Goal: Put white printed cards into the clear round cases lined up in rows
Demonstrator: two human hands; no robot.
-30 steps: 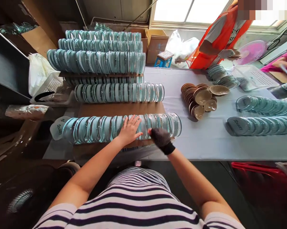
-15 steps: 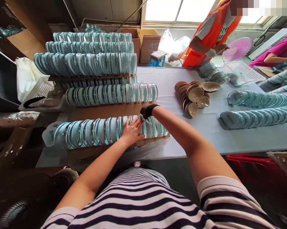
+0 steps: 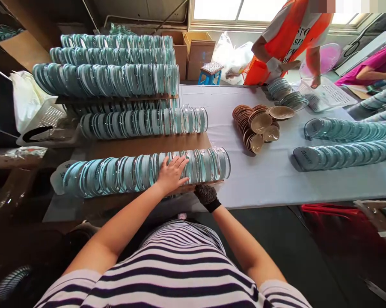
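Note:
A long row of clear, blue-green edged round pieces [image 3: 116, 176], standing on edge, runs along the near part of the table. My bare left hand [image 3: 173, 173] lies on top of this row with its fingers spread. My right hand [image 3: 207, 194], in a black dotted glove, is low at the near side of the row's right part, against the cardboard [image 3: 217, 184] beneath it. The fingertips of the right hand are hidden under the row's edge. Behind lies a second row of such pieces [image 3: 144, 122], with a brown cardboard sheet [image 3: 141, 146] between the two.
Stacked rows of round pieces [image 3: 106, 79] rise at the back left. Brown oval pieces [image 3: 260, 124] lie mid-table. More rows [image 3: 350, 155] lie on the right. A person in an orange vest [image 3: 292, 34] stands across the table [image 3: 257, 188] near a white basket [image 3: 334, 94].
My right hand has moved from the top of the row to its near lower side. My left hand stays on the row. The person across reaches toward the white basket.

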